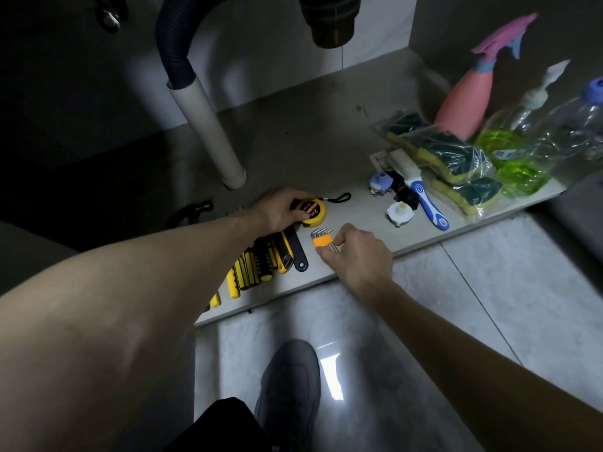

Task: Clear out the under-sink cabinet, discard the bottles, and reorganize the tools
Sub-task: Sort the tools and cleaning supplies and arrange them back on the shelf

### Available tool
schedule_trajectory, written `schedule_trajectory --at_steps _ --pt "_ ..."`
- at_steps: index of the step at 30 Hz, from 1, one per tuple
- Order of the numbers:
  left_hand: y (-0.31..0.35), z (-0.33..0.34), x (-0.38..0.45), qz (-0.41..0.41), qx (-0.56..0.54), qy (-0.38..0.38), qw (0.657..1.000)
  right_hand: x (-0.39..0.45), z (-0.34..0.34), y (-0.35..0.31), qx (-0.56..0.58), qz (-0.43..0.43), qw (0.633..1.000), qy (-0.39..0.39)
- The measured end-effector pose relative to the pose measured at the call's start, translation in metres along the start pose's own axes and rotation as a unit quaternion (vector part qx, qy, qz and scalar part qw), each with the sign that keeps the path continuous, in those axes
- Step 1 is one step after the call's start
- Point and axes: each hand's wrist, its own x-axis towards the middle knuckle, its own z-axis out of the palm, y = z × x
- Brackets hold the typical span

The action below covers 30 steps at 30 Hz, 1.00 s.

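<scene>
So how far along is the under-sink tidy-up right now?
Partly done. The yellow-and-black screwdrivers already lie in a row at the cabinet floor's front edge. In hand: the left hand is on the tape measure, and the right hand holds the hex key set. Still left: the pink spray bottle, green liquid bottle and clear bottle remain inside, undiscarded.

- My grey shoe (290, 386) rests on the pale tiled floor (456, 305).
- A white drain pipe (208, 132) slants down from a dark corrugated hose (173, 37).
- Bagged sponges (453, 158) lie at the right.
</scene>
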Motion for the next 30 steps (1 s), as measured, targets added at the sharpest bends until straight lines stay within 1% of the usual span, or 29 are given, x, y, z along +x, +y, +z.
schedule_trajectory --at_steps 4,9,12,14,16,18,22,24,27,30 --pt "-0.004 0.001 -0.005 0.003 0.006 -0.010 1.000 -0.004 -0.002 -0.002 0.000 -0.017 1.000 -0.008" --pt "0.014 -0.001 -0.015 0.005 0.057 0.057 0.997 -0.029 -0.019 0.015 0.088 0.005 0.996 -0.021" --pt "0.044 -0.003 -0.025 0.041 0.090 0.057 0.993 -0.064 -0.029 0.051 0.121 0.033 0.992 -0.022" --pt "0.069 0.003 -0.033 0.057 0.116 0.044 0.991 -0.092 -0.036 0.086 0.097 0.048 0.993 -0.041" --pt "0.099 0.018 -0.041 0.058 0.103 0.037 0.992 -0.122 -0.047 0.123 0.059 0.057 0.994 -0.073" --pt "0.127 0.042 -0.053 0.045 0.060 0.028 0.997 -0.154 -0.058 0.160 0.021 0.059 0.993 -0.102" --pt "0.173 0.117 -0.090 0.038 0.016 -0.001 0.999 -0.212 -0.081 0.225 -0.056 0.088 0.989 -0.108" --pt "0.192 0.164 -0.118 0.028 -0.011 -0.034 0.999 -0.240 -0.093 0.251 -0.059 0.098 0.990 -0.079" --pt "0.218 0.230 -0.162 0.023 -0.013 -0.099 0.995 -0.272 -0.112 0.284 -0.058 0.098 0.993 -0.003" --pt "0.245 0.279 -0.197 0.031 -0.024 -0.147 0.988 -0.290 -0.132 0.315 -0.089 0.141 0.986 0.026"
